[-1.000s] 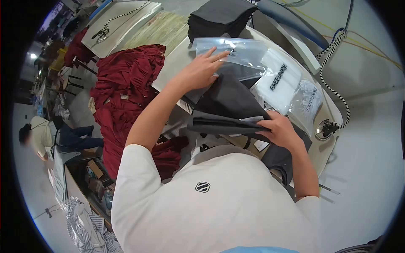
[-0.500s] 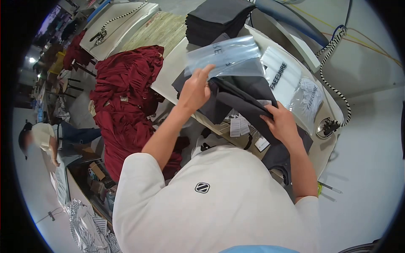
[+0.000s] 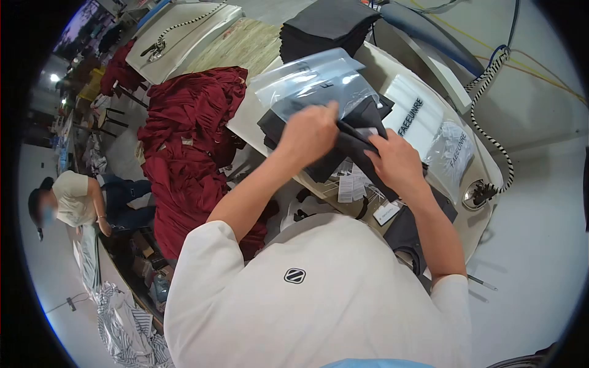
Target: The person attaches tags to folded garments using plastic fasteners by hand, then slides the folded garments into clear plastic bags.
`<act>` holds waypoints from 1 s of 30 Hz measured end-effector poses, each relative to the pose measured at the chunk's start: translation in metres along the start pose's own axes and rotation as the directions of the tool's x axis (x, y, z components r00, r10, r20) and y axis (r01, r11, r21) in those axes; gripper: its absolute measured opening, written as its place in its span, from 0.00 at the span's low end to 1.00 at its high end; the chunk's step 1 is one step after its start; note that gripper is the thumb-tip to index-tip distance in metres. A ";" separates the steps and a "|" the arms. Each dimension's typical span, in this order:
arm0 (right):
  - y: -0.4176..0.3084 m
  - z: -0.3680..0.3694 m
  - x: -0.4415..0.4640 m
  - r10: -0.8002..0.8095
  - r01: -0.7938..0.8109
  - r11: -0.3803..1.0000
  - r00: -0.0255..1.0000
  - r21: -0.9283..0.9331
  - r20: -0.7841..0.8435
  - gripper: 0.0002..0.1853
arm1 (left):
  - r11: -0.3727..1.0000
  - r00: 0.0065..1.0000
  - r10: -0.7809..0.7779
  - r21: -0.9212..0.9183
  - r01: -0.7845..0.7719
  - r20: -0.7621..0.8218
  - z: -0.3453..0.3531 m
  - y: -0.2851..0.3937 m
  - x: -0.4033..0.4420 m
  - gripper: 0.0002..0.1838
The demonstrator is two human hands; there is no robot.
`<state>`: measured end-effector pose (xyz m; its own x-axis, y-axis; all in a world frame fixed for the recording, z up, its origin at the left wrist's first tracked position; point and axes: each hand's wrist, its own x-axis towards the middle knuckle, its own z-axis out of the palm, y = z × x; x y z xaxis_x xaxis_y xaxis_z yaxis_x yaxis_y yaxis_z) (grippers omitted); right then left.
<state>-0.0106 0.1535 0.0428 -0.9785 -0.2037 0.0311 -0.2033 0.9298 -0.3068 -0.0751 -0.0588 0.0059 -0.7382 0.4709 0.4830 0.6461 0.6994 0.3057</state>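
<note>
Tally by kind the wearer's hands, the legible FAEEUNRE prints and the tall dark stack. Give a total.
Hands (left hand, right hand, both at the dark cloth): 2
Legible FAEEUNRE prints: 2
Tall dark stack: 1
Total: 5

The left arm (image 3: 256, 187) and the right arm (image 3: 437, 230) are stretched out in front. The left hand (image 3: 311, 135) is curled up and a bit blurred. The right hand (image 3: 399, 162) is held close beside it, with its fingers (image 3: 377, 158) bent in.
</note>
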 end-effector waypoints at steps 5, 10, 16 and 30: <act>-0.007 0.033 0.039 -0.132 0.122 0.986 0.988 -0.115 -0.078 0.12 | 0.980 0.953 -0.195 0.088 0.179 0.233 -0.017 0.012 0.028 0.27; 0.004 0.024 -0.008 -0.028 0.030 0.998 0.999 -0.050 0.027 0.19 | 0.951 0.931 -0.300 0.138 0.276 0.206 0.022 -0.047 0.037 0.28; 0.013 0.040 -0.014 0.005 0.049 0.984 0.954 0.173 -0.299 0.19 | 0.989 0.954 -0.142 0.074 0.126 0.266 0.012 -0.019 0.037 0.32; 0.023 0.079 -0.006 -0.069 0.180 0.949 0.920 0.260 -0.385 0.24 | 0.966 0.909 -0.097 -0.181 0.184 0.406 0.010 0.035 0.030 0.32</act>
<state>-0.0066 0.1515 -0.0397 -0.8993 -0.1336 0.4164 -0.3605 0.7655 -0.5329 -0.0767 -0.0151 0.0227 -0.8121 0.5785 0.0758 0.5234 0.6648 0.5330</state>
